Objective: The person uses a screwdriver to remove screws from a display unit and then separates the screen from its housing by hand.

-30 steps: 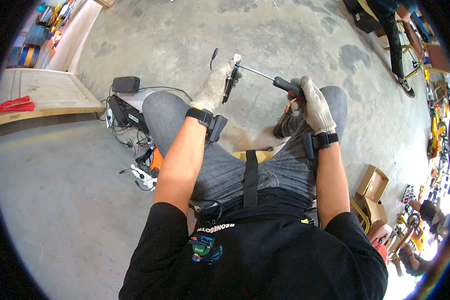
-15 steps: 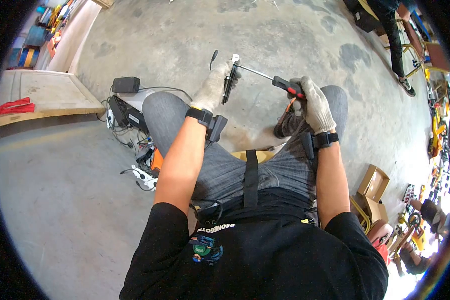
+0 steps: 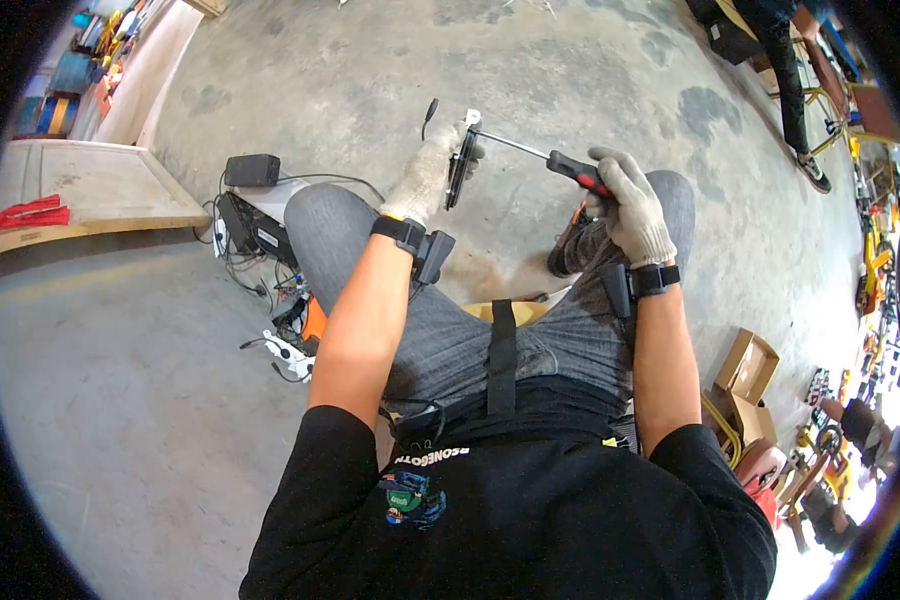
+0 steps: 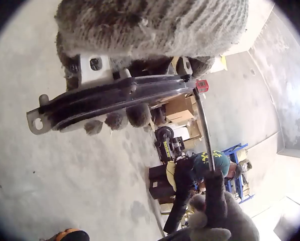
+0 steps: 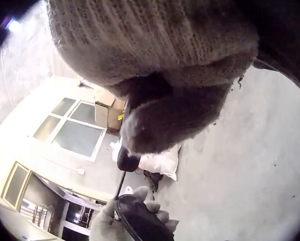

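Note:
My left hand (image 3: 425,180), in a knitted work glove, grips a long, curved black part (image 4: 125,98) with pale tabs at its ends. Its fingertips show along the part's lower edge in the left wrist view. The gloved right hand (image 3: 634,215) holds a screwdriver (image 3: 573,171) by its black and red handle, between thumb and fingers; the index side is raised off the grip in the head view. From the handle the steel shaft (image 4: 204,128) runs to one end of the black part, and its tip meets the part there.
On the floor to the left lie a black box (image 3: 252,169), cables and white pieces (image 3: 288,355). A wooden board (image 3: 100,190) bears red gloves (image 3: 32,212). An open cardboard box (image 3: 746,366) stands at right. Another person's leg (image 3: 785,90) is at upper right.
The screwdriver handle has turned, showing its red part differently. My right fingers have loosened and lifted from around the handle. The left hand and black part stay nearly still.

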The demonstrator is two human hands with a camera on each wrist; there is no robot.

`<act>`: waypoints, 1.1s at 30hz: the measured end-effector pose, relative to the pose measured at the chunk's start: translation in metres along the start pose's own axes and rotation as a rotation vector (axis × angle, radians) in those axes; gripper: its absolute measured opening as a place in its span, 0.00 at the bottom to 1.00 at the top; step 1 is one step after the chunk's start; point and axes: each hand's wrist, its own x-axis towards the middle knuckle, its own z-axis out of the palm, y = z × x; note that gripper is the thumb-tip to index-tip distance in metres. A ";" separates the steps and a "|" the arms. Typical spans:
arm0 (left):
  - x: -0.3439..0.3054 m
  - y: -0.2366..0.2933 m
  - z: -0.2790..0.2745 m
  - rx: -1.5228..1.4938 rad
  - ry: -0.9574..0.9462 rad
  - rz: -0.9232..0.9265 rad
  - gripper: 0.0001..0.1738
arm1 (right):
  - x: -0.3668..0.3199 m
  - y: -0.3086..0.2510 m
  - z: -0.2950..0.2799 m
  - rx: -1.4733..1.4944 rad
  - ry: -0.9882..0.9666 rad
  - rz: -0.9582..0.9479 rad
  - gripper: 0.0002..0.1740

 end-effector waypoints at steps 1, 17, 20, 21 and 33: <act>-0.002 0.002 0.002 0.002 0.003 -0.007 0.26 | 0.001 0.004 0.002 0.152 0.060 -0.039 0.24; 0.001 -0.002 0.001 -0.014 0.009 -0.034 0.26 | 0.003 0.000 0.014 0.279 0.169 -0.149 0.21; -0.002 0.000 0.005 -0.002 0.004 -0.008 0.26 | 0.003 0.002 0.006 0.289 0.052 -0.034 0.21; -0.001 0.000 0.004 -0.001 0.002 -0.008 0.26 | 0.004 0.002 0.000 0.289 0.054 -0.035 0.21; 0.001 -0.002 0.002 -0.030 -0.011 -0.029 0.26 | 0.005 0.003 0.006 0.312 0.134 -0.049 0.22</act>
